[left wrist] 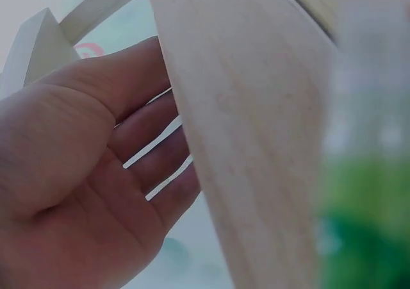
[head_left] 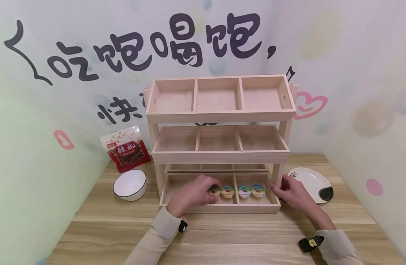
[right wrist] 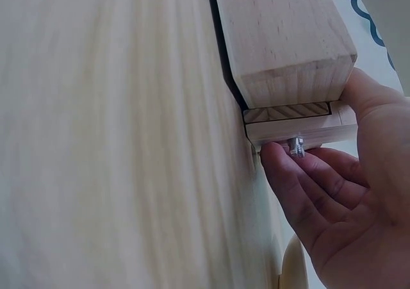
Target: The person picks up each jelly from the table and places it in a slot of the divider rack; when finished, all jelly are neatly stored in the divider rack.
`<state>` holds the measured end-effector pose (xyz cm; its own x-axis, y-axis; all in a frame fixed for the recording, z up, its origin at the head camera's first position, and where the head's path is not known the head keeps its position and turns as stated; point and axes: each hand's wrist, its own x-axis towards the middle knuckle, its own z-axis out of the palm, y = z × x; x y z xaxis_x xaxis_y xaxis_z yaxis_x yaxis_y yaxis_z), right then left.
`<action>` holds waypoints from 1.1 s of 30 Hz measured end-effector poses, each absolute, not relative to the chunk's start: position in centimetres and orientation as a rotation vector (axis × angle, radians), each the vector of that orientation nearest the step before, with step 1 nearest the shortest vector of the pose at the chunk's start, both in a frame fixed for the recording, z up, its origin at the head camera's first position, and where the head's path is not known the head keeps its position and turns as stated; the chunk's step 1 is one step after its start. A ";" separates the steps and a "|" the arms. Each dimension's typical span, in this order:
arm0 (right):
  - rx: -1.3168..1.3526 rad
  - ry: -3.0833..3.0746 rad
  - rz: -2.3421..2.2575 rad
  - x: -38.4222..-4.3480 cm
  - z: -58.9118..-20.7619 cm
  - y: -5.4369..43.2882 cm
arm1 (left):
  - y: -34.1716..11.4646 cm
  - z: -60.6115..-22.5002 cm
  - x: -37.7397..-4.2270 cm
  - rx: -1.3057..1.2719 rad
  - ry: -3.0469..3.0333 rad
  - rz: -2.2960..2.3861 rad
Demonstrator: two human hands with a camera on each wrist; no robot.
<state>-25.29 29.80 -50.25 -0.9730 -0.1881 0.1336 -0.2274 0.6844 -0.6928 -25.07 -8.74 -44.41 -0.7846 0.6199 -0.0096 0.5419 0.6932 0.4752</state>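
1. There is one wooden shelf (head_left: 219, 158) on the table (head_left: 229, 235). It has three trays, one above the other.
2. The top tray (head_left: 221, 117) has three boxes, and so does the middle tray (head_left: 221, 157). In the bottom tray (head_left: 231, 209) I can see one divider (head_left: 236, 188).
3. Four little round cups (head_left: 244, 191) are in the bottom tray. Two are left of that divider and two are right of it.
4. There are two hands. The left hand (head_left: 197, 190) reaches into the bottom tray, with bent fingers around the cup farthest left. I cannot tell if they pinch it.
5. The right hand (head_left: 295, 194) has its fingers bent round the wood at the shelf's right side and holds it. One shiny bolt (right wrist: 296, 147) is by the fingers.
6. One white bowl (head_left: 130, 186) and one red packet (head_left: 127, 151) are on the left. The packet stands behind the bowl.
7. One white plate (head_left: 310, 180) is on the right, near the right hand.
8. Two wrists each have one black strap (head_left: 310, 243).
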 end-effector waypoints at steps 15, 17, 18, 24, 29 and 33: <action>0.338 -2.835 1.196 -25.3 -50.2 29.8 | -8.4 -44.4 -25.2 0.954 2.734 0.649; 0.339 -2.838 1.196 -25.2 -50.2 29.9 | -8.4 -44.5 -25.2 0.959 2.732 0.659; 0.340 -2.840 1.194 -25.3 -50.2 29.9 | -8.5 -44.6 -25.2 0.964 2.731 0.666; 0.341 -2.841 1.195 -25.3 -50.2 29.8 | -8.6 -44.8 -25.2 0.999 2.729 0.699; 0.348 -2.837 1.185 -25.2 -50.2 29.8 | -8.6 -44.8 -25.3 1.008 2.737 0.685; 0.347 -2.837 1.184 -25.2 -50.2 29.8 | -8.6 -44.8 -25.3 1.009 2.749 0.667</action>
<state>-25.21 29.81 -50.17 -0.9737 -0.1875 0.1297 -0.2241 0.6819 -0.6963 -25.26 -8.60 -44.78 -0.7659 0.6425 0.0228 0.5815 0.6771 0.4510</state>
